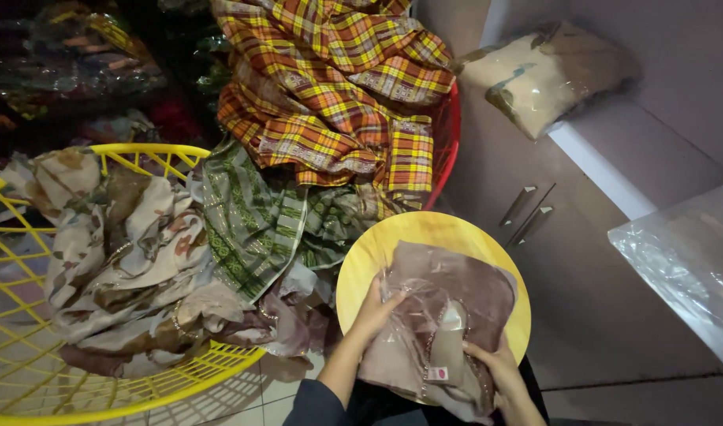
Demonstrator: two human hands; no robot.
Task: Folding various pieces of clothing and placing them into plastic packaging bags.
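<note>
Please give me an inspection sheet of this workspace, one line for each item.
Surface: round yellow board on the lap, tiled floor below.
Job's things: folded mauve garment in a clear plastic bag, lying on the board.
Clutter: floral cloth over the yellow basket; green striped cloth; plaid cloth in the red basket.
Hands: left hand and right hand both grip the bagged garment.
Cables: nothing seen.
Surroundings: packed bag on a ledge, plastic sheet at right.
</note>
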